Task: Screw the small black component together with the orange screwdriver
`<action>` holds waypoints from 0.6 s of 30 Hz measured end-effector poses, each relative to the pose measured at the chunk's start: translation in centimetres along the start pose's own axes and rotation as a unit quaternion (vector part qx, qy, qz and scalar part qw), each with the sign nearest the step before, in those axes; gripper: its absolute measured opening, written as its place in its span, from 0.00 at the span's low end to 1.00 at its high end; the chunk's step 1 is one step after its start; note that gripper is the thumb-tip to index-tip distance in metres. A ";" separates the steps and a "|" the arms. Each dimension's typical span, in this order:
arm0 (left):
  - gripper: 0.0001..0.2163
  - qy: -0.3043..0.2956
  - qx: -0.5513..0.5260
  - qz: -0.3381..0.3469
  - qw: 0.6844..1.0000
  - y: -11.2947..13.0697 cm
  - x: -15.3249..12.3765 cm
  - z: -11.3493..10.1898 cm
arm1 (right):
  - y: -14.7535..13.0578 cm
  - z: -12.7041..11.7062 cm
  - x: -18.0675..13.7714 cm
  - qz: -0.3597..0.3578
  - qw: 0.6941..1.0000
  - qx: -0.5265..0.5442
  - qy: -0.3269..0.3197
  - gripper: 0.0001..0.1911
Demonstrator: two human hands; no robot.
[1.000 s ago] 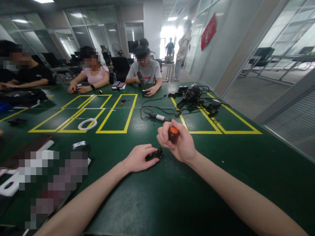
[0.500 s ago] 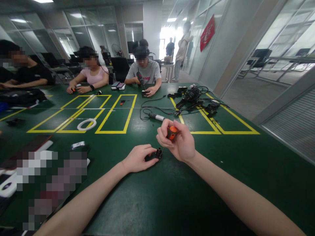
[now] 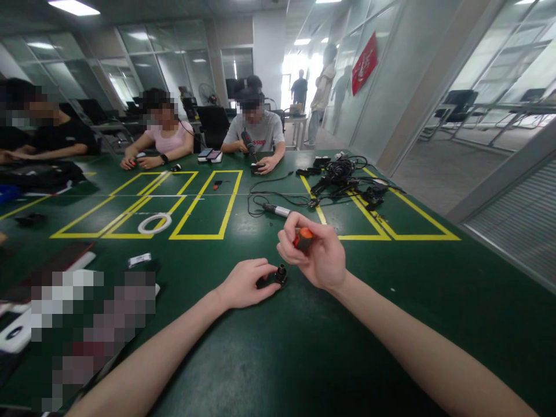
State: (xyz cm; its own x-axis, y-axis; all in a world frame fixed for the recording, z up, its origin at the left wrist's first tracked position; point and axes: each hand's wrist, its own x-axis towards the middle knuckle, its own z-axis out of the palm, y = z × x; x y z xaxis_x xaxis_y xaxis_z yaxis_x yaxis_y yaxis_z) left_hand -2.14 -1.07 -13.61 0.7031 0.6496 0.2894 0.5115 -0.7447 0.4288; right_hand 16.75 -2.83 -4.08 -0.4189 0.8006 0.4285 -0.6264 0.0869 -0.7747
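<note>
My left hand [image 3: 249, 284] rests on the table, thumb and fingers closed around a small black part [image 3: 281, 274] with a short round post standing up from it. Much of that part is hidden by the fingers. Just above and to the right, my right hand [image 3: 317, 249] is raised with its fingers wrapped round an orange-and-black screwdriver handle [image 3: 305, 236]. The handle's orange end faces me; its shaft cannot be made out. The two hands are close together but apart.
Behind my right hand lies a silver-and-black electric screwdriver [image 3: 276, 209] with its cord. Tangled black cables [image 3: 341, 171] sit farther right. A white ring [image 3: 154, 223] lies on the green table [image 3: 243, 359] among yellow tape outlines. Co-workers sit across; one holds a power tool [image 3: 248, 142].
The view has shifted slightly. The screwdriver handle has turned a little in my right hand. My left hand keeps its hold on the black part.
</note>
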 end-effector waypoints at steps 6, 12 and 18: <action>0.09 0.000 -0.004 -0.001 1.000 0.0 0.0 0.0 | 0.0 0.0 0.1 -0.005 1.000 -0.018 0.006 0.15; 0.09 -0.004 -0.003 -0.001 1.000 -0.1 0.0 0.0 | 0.2 0.0 0.1 0.006 1.000 -0.028 -0.007 0.22; 0.09 -0.006 -0.013 -0.007 1.000 0.0 0.0 0.1 | 0.1 0.2 -0.1 -0.008 0.999 -0.034 -0.007 0.14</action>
State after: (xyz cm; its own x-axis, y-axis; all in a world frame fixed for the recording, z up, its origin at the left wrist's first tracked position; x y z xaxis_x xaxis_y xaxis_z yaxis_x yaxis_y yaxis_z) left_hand -2.11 -1.07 -13.71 0.7013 0.6583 0.2737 0.5087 -0.7310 0.4548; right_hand 16.62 -3.02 -4.16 -0.4185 0.7907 0.4468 -0.5864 0.1404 -0.7978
